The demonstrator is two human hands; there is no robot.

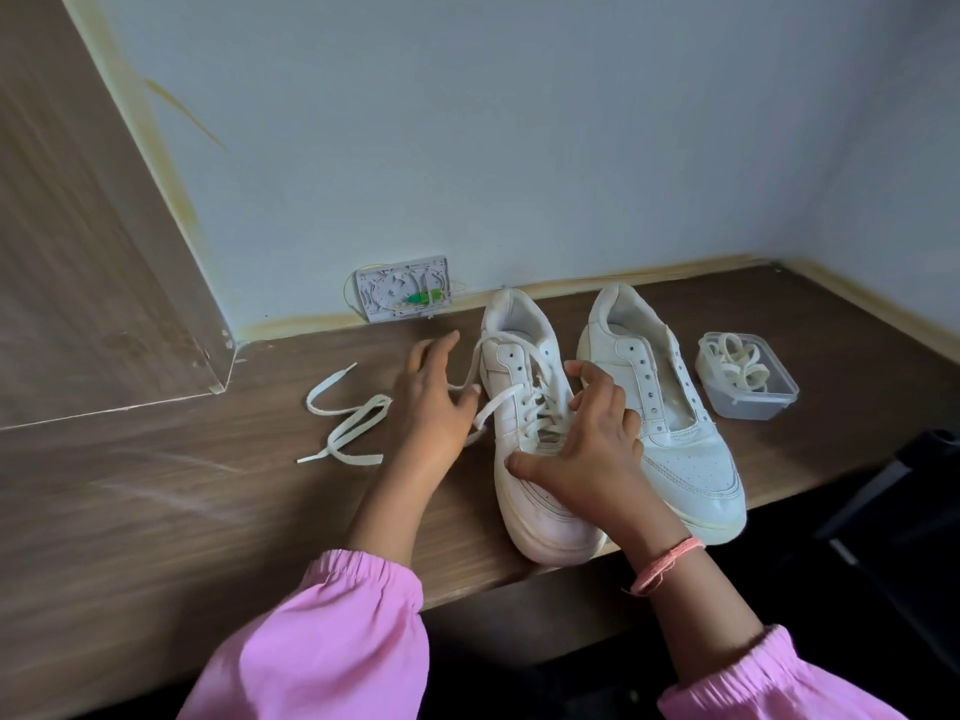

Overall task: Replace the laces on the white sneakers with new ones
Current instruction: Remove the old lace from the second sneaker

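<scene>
Wooden desk [156, 511] | left fingers [441, 350] spread, touching lace [488, 407] | right fingers [587, 376] curled on sneaker [524, 449]

Left grip [434, 394] with fingers spread, loosely curled; right grip [582, 439] palm-down, fingers bent

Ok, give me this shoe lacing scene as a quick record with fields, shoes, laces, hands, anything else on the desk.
left sneaker: partly laced, lace loosened through the upper eyelets
right sneaker: no lace, eyelets bare
loose lace: lies on the wooden desk, left of the shoes
plastic container: right of the shoes, open, holds coiled laces
left hand: beside the left sneaker, fingers at its lace; grip unclear
right hand: rests on the left sneaker's laces, fingers curled
wall box: against the wall behind the desk
</scene>
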